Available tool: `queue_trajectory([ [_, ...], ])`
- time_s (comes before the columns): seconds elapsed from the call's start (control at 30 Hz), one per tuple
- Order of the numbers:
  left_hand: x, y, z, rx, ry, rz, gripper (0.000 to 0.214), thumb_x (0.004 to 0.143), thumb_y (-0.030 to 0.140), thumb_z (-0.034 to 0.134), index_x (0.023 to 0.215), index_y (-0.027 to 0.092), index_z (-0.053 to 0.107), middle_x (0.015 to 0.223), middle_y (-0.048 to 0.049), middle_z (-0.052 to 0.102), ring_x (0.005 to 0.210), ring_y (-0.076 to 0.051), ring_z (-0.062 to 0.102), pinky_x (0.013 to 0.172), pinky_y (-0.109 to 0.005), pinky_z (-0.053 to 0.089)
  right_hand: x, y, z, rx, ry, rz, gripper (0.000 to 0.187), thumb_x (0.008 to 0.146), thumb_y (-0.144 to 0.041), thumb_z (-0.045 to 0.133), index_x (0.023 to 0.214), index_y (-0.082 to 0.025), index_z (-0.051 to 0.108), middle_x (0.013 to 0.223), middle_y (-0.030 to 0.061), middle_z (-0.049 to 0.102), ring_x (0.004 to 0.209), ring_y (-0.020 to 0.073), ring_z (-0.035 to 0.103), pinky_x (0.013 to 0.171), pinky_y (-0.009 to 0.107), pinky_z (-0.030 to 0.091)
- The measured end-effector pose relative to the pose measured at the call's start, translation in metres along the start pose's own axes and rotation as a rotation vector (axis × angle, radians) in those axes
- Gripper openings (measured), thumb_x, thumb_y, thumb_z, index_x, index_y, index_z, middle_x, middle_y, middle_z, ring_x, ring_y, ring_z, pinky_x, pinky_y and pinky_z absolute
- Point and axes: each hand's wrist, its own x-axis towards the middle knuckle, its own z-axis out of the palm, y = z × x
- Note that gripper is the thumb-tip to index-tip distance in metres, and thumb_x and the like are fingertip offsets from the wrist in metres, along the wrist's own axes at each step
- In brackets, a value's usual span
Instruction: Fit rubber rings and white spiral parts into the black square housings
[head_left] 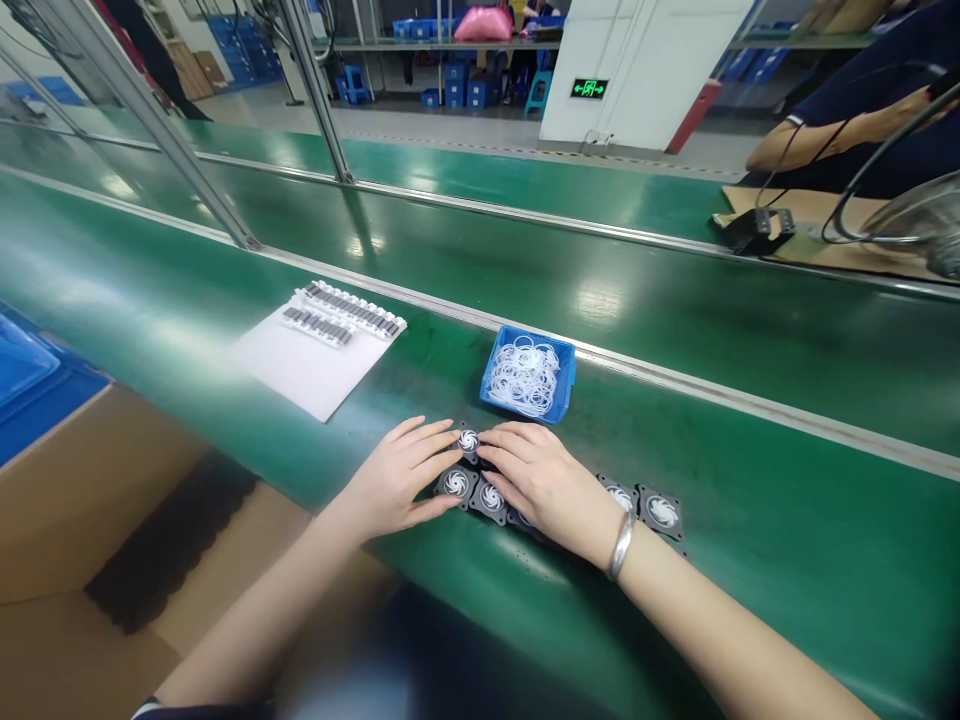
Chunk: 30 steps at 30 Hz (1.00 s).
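Observation:
Between my hands lies a small black square part with a white spiral rotor (468,441), fan-like in look. My left hand (409,475) has its fingertips at the part's left side, its thumb near another such part (456,484) just below. From the right, my right hand (544,480), with a silver bangle at the wrist, presses its fingertips against the same part. Below lies a row of like parts, including one at its right end (662,513); my right hand and forearm hide some of them. Beyond the right hand stands a blue bin (568,385) full of thin white rings (525,375).
A white sheet (315,385) bearing rows of small white-and-grey pieces (352,308) lies to the left on the green surface (825,540). A metal rail (675,380) runs behind. An open cardboard box (67,510) stands lower left. Across the line is another person's arm (817,145).

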Motion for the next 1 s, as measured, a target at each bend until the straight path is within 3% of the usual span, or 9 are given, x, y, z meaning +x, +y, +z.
queue_trajectory([
  [0.27, 0.001, -0.001, -0.002, 0.113, -0.06, 0.096, 0.054, 0.092, 0.044, 0.058, 0.133, 0.009, 0.053, 0.138, -0.0201, 0.056, 0.134, -0.034, 0.046, 0.114, -0.056, 0.033, 0.003, -0.004, 0.0, -0.101, -0.034, -0.062, 0.025, 0.097, -0.02, 0.049, 0.116, -0.013, 0.063, 0.116, 0.0119, 0.067, 0.114, 0.0271, 0.056, 0.099, 0.047, 0.048],
  [0.4, 0.001, -0.004, -0.007, 0.069, -0.049, 0.067, 0.058, 0.091, 0.046, 0.058, 0.137, 0.012, 0.048, 0.137, -0.0187, 0.056, 0.135, -0.033, 0.045, 0.114, -0.055, 0.032, 0.003, -0.002, -0.013, -0.067, -0.039, -0.058, 0.026, 0.098, -0.021, 0.046, 0.117, -0.015, 0.062, 0.117, 0.0121, 0.067, 0.115, 0.0265, 0.056, 0.099, 0.048, 0.049],
  [0.53, 0.004, -0.007, -0.011, -0.051, 0.022, -0.007, 0.076, 0.084, 0.055, 0.064, 0.143, 0.015, 0.04, 0.141, -0.0197, 0.052, 0.136, -0.034, 0.043, 0.114, -0.055, 0.032, -0.019, 0.007, -0.046, -0.031, 0.079, 0.094, 0.03, 0.097, -0.024, 0.05, 0.126, -0.019, 0.056, 0.125, 0.012, 0.062, 0.118, 0.0252, 0.056, 0.102, 0.048, 0.047],
  [0.67, 0.015, -0.004, -0.008, -0.157, -0.052, -0.004, 0.097, 0.075, 0.062, 0.071, 0.149, 0.016, 0.03, 0.149, -0.0218, 0.04, 0.142, -0.038, 0.033, 0.115, -0.057, 0.03, -0.065, 0.012, -0.067, -0.05, 0.109, 0.299, 0.037, 0.095, -0.031, 0.056, 0.13, -0.021, 0.052, 0.13, 0.0114, 0.059, 0.121, 0.0252, 0.054, 0.103, 0.047, 0.044],
  [0.87, 0.035, 0.007, 0.009, -0.202, -0.175, 0.067, 0.092, 0.078, 0.054, 0.072, 0.15, 0.017, 0.027, 0.15, -0.0193, 0.04, 0.144, -0.037, 0.029, 0.115, -0.057, 0.031, -0.125, 0.005, -0.039, -0.085, -0.028, 0.446, 0.079, 0.08, -0.066, 0.063, 0.142, -0.022, 0.042, 0.145, 0.0129, 0.047, 0.137, 0.0342, 0.035, 0.109, 0.059, 0.032],
  [1.0, 0.041, 0.014, 0.021, -0.24, -0.174, 0.073, 0.081, 0.081, 0.043, 0.071, 0.147, 0.02, 0.03, 0.146, -0.0163, 0.045, 0.14, -0.034, 0.037, 0.112, -0.052, 0.039, -0.135, 0.003, -0.021, -0.061, 0.006, 0.455, 0.083, 0.079, -0.071, 0.06, 0.143, -0.022, 0.042, 0.147, 0.0137, 0.046, 0.137, 0.0353, 0.034, 0.11, 0.059, 0.029],
])
